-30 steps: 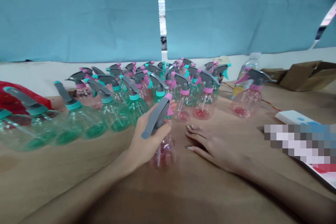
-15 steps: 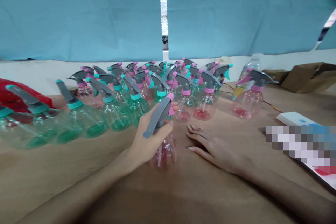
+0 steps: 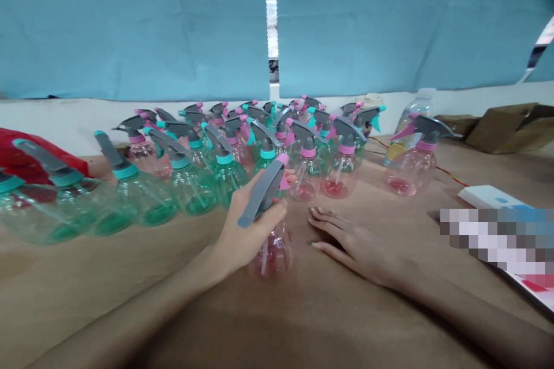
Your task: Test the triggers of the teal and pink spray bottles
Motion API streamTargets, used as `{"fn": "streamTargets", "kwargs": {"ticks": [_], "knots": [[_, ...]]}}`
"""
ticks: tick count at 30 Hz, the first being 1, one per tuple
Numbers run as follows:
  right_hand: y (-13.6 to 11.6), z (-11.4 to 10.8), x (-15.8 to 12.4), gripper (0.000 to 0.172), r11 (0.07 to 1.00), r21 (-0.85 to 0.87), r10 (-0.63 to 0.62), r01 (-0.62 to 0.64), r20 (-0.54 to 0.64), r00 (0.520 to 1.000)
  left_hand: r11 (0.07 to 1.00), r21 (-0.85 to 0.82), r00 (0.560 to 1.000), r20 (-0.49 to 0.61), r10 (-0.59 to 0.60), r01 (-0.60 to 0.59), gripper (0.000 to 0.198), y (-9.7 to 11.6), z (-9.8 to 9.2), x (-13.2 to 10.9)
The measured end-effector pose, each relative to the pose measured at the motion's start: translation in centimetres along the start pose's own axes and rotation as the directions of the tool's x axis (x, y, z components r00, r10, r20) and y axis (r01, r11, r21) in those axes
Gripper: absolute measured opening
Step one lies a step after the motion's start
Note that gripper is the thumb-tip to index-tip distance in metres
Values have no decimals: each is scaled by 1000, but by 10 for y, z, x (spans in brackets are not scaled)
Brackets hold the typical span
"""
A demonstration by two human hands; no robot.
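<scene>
My left hand is wrapped around the neck of a pink spray bottle with a grey and pink trigger head. The bottle stands on the table, its collar hidden by my fingers. To its right, my right hand lies flat on the tabletop, fingers stretched out and holding nothing. Just beyond my hands stand two pink spray bottles, one of them a clear pink bottle with a darker pink base. Left of my left hand is a green spray bottle with a turquoise collar.
Several more green and pink spray bottles crowd toward the wall, and one pink spray bottle stands apart at the right. Behind it are a water bottle and an open cardboard box. A white device lies at right; red plastic at left.
</scene>
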State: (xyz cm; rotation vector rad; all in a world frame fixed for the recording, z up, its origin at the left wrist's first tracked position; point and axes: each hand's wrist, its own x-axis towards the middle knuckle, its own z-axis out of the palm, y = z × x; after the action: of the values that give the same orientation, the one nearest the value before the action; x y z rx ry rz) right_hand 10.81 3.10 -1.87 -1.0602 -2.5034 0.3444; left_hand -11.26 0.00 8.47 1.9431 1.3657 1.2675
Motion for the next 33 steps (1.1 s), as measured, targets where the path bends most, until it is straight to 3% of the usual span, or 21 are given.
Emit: {"fn": "streamTargets", "kwargs": {"ticks": [13,22,33], "knots": [[-1,-2,0,57,999,-47,14,-11,51,999,999,-36,1000,1,-3,3,9,1,0,-2],[0,-1,0,56,999,-38,9,-7,38,999,995,-96,995,98,-11,20,18,-2,-4,-2],[0,0,1,59,997,-81,16,-11,67,998,986,-162,992,119,50,-30,9,6,-7,-1]]}}
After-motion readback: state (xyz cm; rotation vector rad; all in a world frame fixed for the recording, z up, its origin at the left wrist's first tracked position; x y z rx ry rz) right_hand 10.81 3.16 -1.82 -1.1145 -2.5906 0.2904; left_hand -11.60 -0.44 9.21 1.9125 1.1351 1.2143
